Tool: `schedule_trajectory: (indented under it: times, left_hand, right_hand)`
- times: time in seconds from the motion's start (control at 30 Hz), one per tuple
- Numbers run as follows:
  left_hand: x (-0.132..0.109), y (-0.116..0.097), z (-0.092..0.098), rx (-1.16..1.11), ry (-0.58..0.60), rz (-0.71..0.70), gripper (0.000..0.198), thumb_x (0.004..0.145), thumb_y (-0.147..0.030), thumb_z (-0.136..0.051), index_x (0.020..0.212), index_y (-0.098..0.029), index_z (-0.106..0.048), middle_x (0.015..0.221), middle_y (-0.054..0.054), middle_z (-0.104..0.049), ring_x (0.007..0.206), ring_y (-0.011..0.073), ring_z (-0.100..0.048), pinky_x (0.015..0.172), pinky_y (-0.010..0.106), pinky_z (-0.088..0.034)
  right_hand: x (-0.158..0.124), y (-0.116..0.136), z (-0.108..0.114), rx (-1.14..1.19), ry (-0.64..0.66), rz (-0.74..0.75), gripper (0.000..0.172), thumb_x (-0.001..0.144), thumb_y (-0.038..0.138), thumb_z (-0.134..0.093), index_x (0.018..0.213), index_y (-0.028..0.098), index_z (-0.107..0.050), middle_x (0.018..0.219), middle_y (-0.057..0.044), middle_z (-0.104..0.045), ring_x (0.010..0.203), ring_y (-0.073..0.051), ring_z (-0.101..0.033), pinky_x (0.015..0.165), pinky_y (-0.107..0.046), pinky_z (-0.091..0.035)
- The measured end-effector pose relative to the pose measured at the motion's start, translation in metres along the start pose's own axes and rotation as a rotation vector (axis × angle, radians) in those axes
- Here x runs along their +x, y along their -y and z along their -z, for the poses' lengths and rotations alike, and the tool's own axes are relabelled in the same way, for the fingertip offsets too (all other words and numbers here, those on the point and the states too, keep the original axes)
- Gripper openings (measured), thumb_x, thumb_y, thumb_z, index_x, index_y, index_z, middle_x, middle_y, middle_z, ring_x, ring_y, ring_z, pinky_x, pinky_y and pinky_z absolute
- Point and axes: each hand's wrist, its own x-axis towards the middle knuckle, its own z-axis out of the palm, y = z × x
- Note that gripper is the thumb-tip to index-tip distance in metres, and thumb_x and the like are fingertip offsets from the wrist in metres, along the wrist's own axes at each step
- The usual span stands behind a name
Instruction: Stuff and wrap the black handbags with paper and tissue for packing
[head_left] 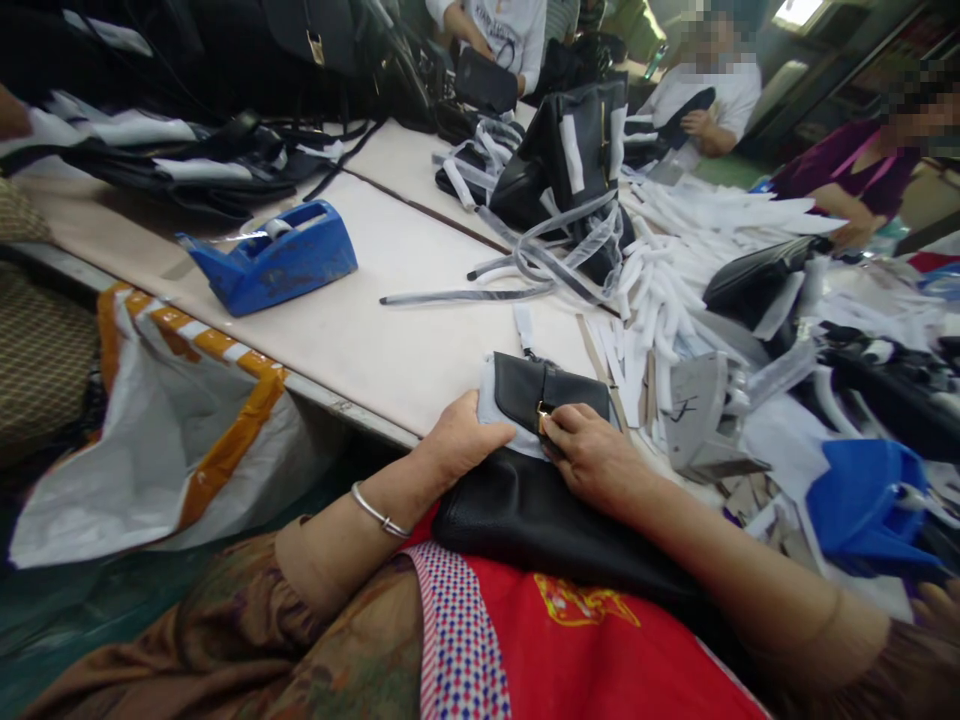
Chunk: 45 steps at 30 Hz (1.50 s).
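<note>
A black leather handbag [517, 515] rests on my lap against the table edge. Its small front flap [519, 392] carries a gold clasp [543, 412], and pale wrapping paper [489, 400] shows beneath the flap. My left hand [466, 437] grips the paper and the bag's left side, thumb on top and the other fingers hidden behind. At the clasp, the fingers of my right hand [592, 455] are pinched together on the gold metal. A white strip [523, 325] lies just beyond the bag.
A blue tape dispenser [281, 260] stands on the table at left; another blue dispenser [870, 500] is at right. White paper rolls [652, 290] and wrapped straps lie heaped near a black bag [559, 150]. A white sack [150, 450] hangs at the table edge. Several people work across the table.
</note>
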Motion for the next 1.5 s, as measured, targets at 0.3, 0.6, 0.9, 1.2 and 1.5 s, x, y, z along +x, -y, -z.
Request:
schedule_trajectory:
  times: [0.3,0.6,0.9,1.2,1.5]
  left_hand:
    - [0.002,0.003,-0.005,0.106,-0.083,0.015,0.043,0.075,-0.045,-0.070,0.106,-0.015,-0.065,0.099,0.009,-0.073,0.089,0.0228,-0.068,0.078,0.031,-0.053]
    - [0.002,0.012,-0.003,0.016,-0.011,-0.020,0.045,0.068,-0.033,-0.075,0.109,-0.015,-0.066,0.100,0.007,-0.075,0.089,0.0223,-0.069,0.078,0.030,-0.054]
    - [0.004,0.014,-0.002,-0.013,0.002,-0.024,0.048,0.067,-0.030,-0.074,0.110,-0.012,-0.066,0.100,0.010,-0.075,0.088,0.0230,-0.068,0.077,0.031,-0.053]
    - [0.005,0.015,-0.006,-0.127,-0.089,0.012,0.048,0.069,-0.045,-0.078,0.103,-0.012,-0.069,0.091,0.009,-0.075,0.086,0.0233,-0.068,0.076,0.029,-0.052]
    - [0.031,0.016,-0.007,-0.117,-0.134,0.102,0.046,0.070,-0.048,-0.078,0.095,-0.010,-0.068,0.086,0.012,-0.075,0.077,0.0227,-0.069,0.065,0.027,-0.050]
  right_hand:
    - [-0.006,-0.006,0.002,0.083,-0.105,0.004,0.027,0.098,0.029,-0.047,0.113,0.018,-0.067,0.103,-0.012,-0.061,0.099,-0.026,-0.055,0.093,-0.042,-0.048]
    - [-0.006,-0.013,0.017,0.327,-0.108,-0.180,0.039,0.101,0.037,-0.038,0.106,0.020,-0.073,0.109,-0.010,-0.063,0.101,-0.022,-0.061,0.094,-0.036,-0.047]
    - [0.003,-0.030,0.016,0.501,-0.089,-0.264,0.042,0.098,0.047,-0.043,0.095,0.021,-0.076,0.103,-0.008,-0.066,0.093,-0.022,-0.064,0.084,-0.034,-0.047]
    - [-0.007,0.004,0.015,0.105,-0.032,-0.053,0.037,0.093,0.039,-0.055,0.121,0.017,-0.067,0.115,-0.016,-0.062,0.107,-0.031,-0.057,0.096,-0.046,-0.047]
    - [-0.039,-0.034,0.008,0.405,-0.413,-0.391,0.044,0.089,0.045,-0.058,0.126,0.021,-0.065,0.133,-0.014,-0.058,0.124,-0.030,-0.054,0.109,-0.049,-0.039]
